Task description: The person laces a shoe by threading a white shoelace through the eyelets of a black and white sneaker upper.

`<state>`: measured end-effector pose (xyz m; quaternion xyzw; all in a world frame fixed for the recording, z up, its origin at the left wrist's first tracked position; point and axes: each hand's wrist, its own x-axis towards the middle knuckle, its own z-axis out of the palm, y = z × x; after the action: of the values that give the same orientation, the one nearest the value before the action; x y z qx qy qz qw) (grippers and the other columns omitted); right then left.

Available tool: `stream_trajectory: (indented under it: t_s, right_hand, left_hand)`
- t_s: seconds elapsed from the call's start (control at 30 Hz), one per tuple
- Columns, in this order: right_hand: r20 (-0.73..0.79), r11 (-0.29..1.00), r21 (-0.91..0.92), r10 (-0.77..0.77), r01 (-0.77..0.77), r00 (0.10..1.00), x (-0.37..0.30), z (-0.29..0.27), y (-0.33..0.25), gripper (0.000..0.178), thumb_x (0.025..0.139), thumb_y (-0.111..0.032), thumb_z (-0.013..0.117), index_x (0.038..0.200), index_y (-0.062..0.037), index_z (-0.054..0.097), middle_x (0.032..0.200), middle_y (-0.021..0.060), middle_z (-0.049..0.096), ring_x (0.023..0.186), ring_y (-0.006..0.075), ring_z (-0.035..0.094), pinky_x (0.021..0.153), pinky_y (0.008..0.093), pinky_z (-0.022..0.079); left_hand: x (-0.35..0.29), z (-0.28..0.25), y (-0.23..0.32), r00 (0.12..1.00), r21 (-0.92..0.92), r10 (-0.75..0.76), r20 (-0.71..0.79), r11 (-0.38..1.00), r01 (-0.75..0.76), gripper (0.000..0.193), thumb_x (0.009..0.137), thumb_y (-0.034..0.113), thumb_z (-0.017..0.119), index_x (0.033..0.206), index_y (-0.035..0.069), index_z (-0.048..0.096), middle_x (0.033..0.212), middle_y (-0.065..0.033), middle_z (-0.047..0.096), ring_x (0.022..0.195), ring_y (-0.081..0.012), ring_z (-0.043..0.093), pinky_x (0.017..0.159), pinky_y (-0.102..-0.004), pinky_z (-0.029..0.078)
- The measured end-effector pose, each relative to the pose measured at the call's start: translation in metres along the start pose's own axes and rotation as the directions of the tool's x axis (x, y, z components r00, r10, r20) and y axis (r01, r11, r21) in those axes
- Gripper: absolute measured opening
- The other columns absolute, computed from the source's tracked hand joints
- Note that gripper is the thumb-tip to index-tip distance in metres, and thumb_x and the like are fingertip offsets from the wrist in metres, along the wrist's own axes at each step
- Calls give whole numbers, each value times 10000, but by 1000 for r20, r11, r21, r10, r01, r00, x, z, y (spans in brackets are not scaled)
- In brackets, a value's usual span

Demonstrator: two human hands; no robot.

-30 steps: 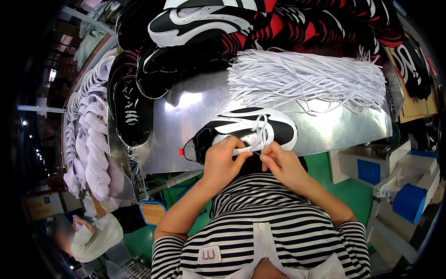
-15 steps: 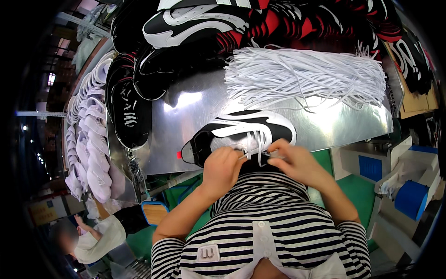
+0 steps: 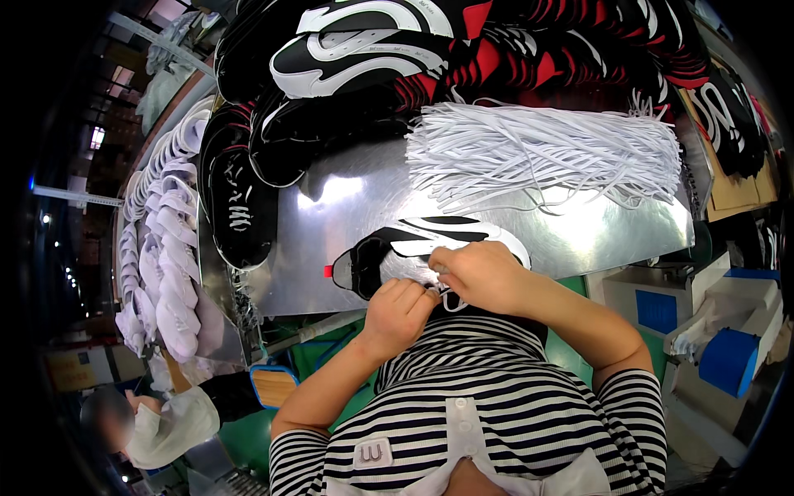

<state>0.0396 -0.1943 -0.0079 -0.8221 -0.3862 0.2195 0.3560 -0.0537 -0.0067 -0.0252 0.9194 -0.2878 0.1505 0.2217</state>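
Note:
A black-and-white shoe upper (image 3: 413,245) with a red heel tab lies on the metal table in front of me, its heel toward the left. A white shoelace (image 3: 452,301) runs through its lacing area, mostly covered by my fingers. My left hand (image 3: 400,311) is closed at the near edge of the opening, pinching the shoelace. Over the lacing, my right hand (image 3: 478,276) bends its fingers in a pinch close to the left fingertips. It appears to grip the lace as well, and it hides much of the toe side.
Beyond the upper, a thick bundle of white shoelaces (image 3: 546,155) lies on the metal table (image 3: 335,219). Black, white and red shoe uppers (image 3: 364,62) pile up at the back. White shoe parts (image 3: 171,273) hang at left, near another person (image 3: 174,426). A blue-and-grey machine (image 3: 732,360) stands at right.
My right hand has moved left across the lacing, close to my left hand, and now covers the crossed laces. My left hand has shifted slightly down. The upper sits a little lower in view.

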Motion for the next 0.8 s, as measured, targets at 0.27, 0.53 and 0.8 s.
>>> stream_trajectory:
  t_s: [0.27, 0.53, 0.8]
  right_hand:
    - [-155, 874, 476, 191, -96, 969, -5, 1, 6, 246, 875, -67, 685, 1114, -71, 623, 855, 54, 695, 798, 187, 683, 729, 297, 527]
    - [-377, 680, 715, 183, 160, 908, 6, 15, 30, 195, 885, -80, 681, 1075, -46, 655, 913, 24, 683, 854, 109, 633, 802, 263, 512]
    - [-143, 751, 650, 276, -120, 951, 15, 12, 20, 137, 908, -91, 673, 1011, -1, 666, 927, 16, 677, 853, 62, 599, 784, 236, 483]
  left_hand:
    - [6, 2, -5, 1000, -84, -6, 10, 996, 7, 158, 763, 89, 740, 858, 47, 621, 713, -71, 488, 640, -250, 526, 582, -357, 420]
    - [16, -12, -2, 892, -449, -426, 151, 774, 446, 470, 851, 124, 751, 1221, 4, 489, 893, -139, 634, 793, -274, 652, 690, -368, 523]
    - [25, 10, -6, 671, -274, -737, -80, 663, 696, 578, 767, 355, 842, 1182, 44, 587, 983, -154, 696, 832, -327, 656, 760, -399, 514]
